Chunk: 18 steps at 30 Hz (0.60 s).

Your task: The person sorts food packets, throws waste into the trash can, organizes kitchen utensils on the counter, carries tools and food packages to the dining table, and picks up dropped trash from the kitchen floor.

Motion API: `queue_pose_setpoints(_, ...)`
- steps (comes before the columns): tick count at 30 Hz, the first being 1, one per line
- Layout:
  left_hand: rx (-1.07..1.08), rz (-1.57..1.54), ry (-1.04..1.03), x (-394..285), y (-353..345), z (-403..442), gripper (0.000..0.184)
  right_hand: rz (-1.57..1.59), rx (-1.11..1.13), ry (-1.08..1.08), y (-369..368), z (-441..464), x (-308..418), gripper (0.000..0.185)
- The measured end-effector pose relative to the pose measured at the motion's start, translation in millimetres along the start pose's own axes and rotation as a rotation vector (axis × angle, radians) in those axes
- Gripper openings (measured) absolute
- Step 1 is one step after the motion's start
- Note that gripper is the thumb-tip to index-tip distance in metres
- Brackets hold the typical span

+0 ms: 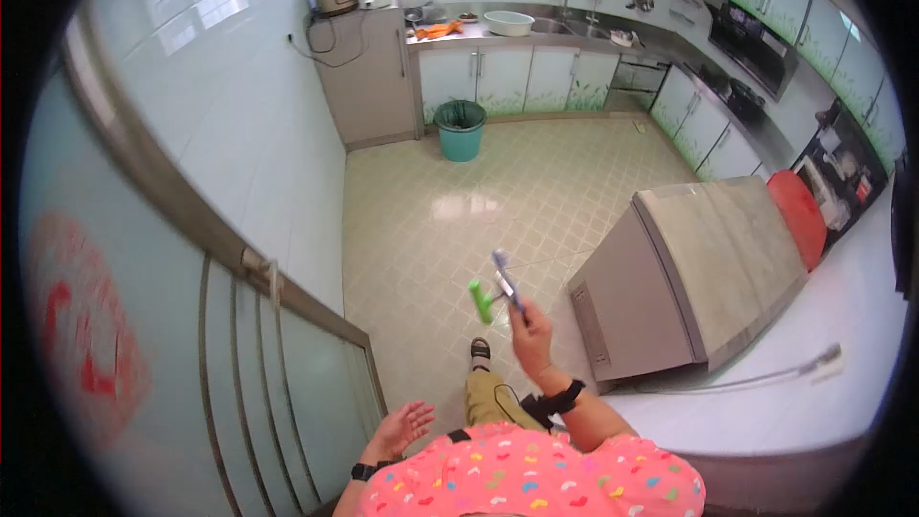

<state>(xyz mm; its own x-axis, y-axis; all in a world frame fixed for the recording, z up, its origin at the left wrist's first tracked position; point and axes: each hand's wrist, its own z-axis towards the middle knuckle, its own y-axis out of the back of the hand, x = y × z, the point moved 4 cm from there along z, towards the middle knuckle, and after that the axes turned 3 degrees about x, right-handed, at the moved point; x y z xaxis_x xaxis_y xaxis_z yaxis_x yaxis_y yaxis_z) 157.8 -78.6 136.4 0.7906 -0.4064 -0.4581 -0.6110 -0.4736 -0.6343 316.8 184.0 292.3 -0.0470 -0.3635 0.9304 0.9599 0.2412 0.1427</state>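
Observation:
In front of my body, my right hand (532,335) is closed around a slim dark-blue and silver tool (507,283) that points up and away. A bright green T-shaped piece (481,302) sits just left of it, seemingly joined or held together with it. Blur hides its exact kind. My left hand (406,424) hangs low at my left side, palm partly up, fingers apart, holding nothing. It is nearest to the sliding door (158,325) with metal bars.
A chest freezer (632,297) with a covered top stands close on my right. Further off, a teal bin (460,139) stands on the tiled floor (412,220) before the cabinets. A white basin (508,23) and orange cloth-like item (438,31) lie on the counter.

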Motion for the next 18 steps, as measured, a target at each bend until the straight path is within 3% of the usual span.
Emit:
queue_pose_setpoints(4, -0.029, 0.017, 0.013, -106.9, -4.9, 99.7, 0.040, -0.060, -0.145, 0.126, 15.2, 155.0, 14.5, 0.024)
queue_pose_setpoints(6, -0.041, 0.063, 0.009, -165.6, -20.5, 142.1, 0.040, -0.147, -0.268, 0.506, 8.7, 231.9, 33.1, 0.023)
queue_pose_setpoints(11, -0.091, -0.015, -0.081, -269.9, -38.7, 205.8, 0.036, -0.100, -0.305, 0.619, -14.4, 396.0, 19.4, 0.022)
queue_pose_setpoints(15, -0.152, -0.131, -0.025, -341.7, -1.9, 280.9, 0.035, -0.176, -0.394, 0.771, -56.4, 525.0, -11.6, 0.019)
queue_pose_setpoints(18, -0.178, -0.140, 0.001, -397.5, 21.5, 335.9, 0.036, -0.331, -0.387, 0.750, -102.6, 624.8, -55.2, 0.019)
